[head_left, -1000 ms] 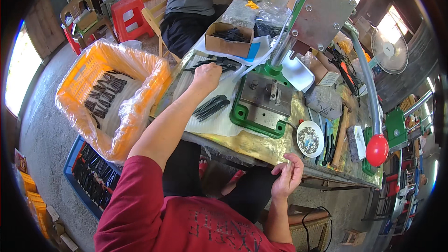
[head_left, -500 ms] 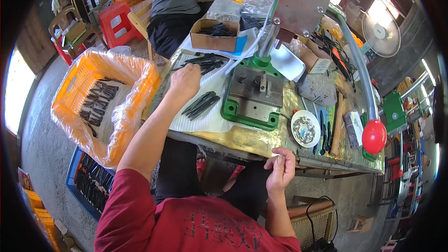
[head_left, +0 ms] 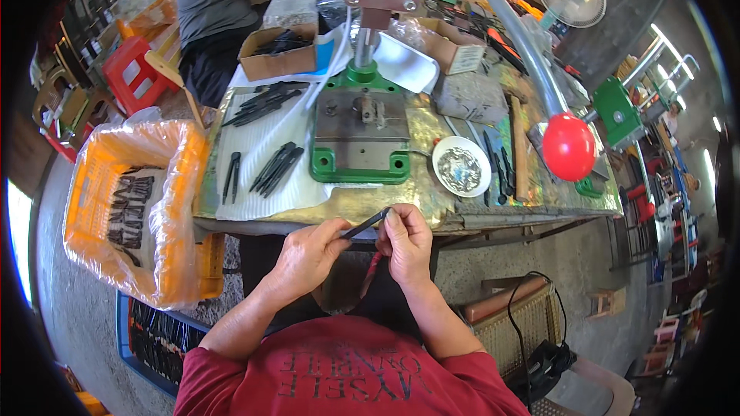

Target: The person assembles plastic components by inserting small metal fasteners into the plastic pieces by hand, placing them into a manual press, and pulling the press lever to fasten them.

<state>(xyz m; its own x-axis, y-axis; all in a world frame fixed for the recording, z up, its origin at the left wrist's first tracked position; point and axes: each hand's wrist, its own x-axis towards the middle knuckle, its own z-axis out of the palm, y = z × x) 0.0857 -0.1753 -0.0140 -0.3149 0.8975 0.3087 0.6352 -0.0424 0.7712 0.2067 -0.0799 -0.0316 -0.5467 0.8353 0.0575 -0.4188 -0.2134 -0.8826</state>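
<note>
In front of my chest, beyond the bench's front edge, my left hand [head_left: 310, 257] grips one end of a slim black part [head_left: 365, 226]. My right hand [head_left: 405, 242] pinches the other end, thumb on top; whether a smaller piece sits in those fingers I cannot make out. Similar black parts lie on a white foam sheet [head_left: 297, 199]: a pair [head_left: 231, 177] at left, a small bundle [head_left: 277, 169] beside it and a looser pile [head_left: 262, 104] farther back. A green hand press [head_left: 359, 173] stands just beyond my hands, its metal plate bare of black parts.
Right of the press sits a white bowl [head_left: 483, 181] of small metal pieces, then a hammer [head_left: 519, 154]. The press lever's red ball [head_left: 569, 147] overhangs the right side. A plastic-lined orange crate [head_left: 179, 262] stands left; a cardboard box [head_left: 262, 66] and another person [head_left: 216, 8] are behind.
My left hand has come back from the pile with a black part and met my right hand. Two parts now lie apart at the sheet's left. The view has shifted right.
</note>
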